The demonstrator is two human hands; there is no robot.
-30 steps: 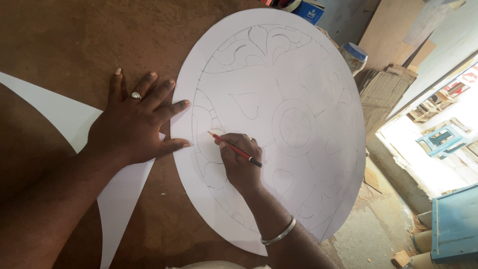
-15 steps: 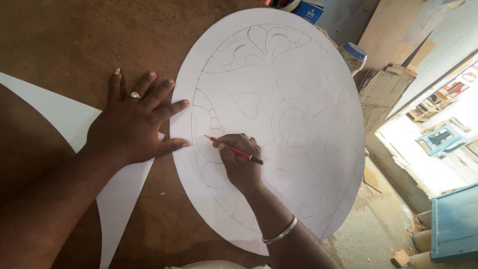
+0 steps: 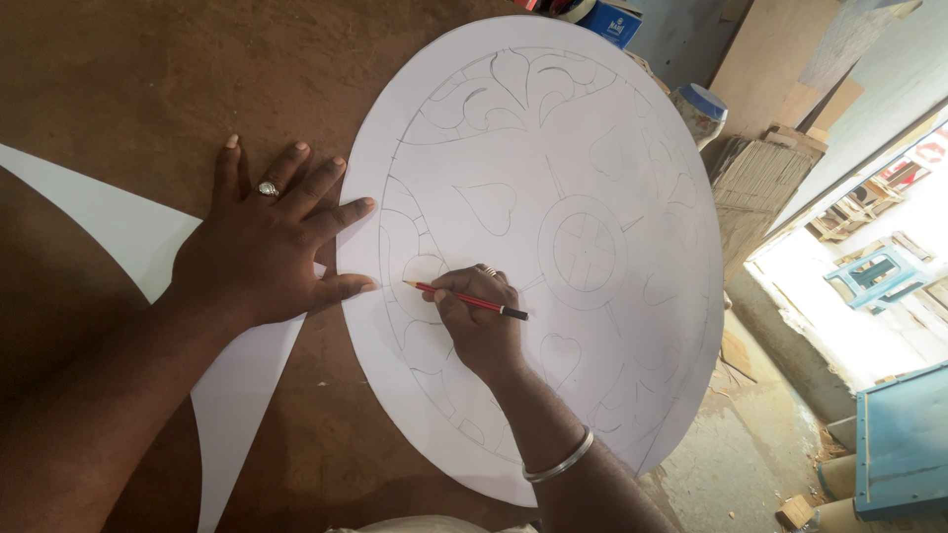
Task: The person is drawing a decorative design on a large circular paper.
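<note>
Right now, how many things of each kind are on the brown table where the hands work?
Paper disc: 1
Paper offcut: 1
Pencil, in right hand: 1
Left hand presses the table at the disc's edge.
Total: 3

A brown worktable point(image 3: 148, 89) fills most of the view. Beyond its right edge, stacked woven mats point(image 3: 755, 188) lean near flat plywood boards point(image 3: 780, 54). Further right of the table, bright daylight floods a pale floor point(image 3: 869, 326) where a small blue stool point(image 3: 874, 276) stands. Below the stool sits a blue panel point(image 3: 904, 444). Wood scraps point(image 3: 795, 511) lie beside it.
</note>
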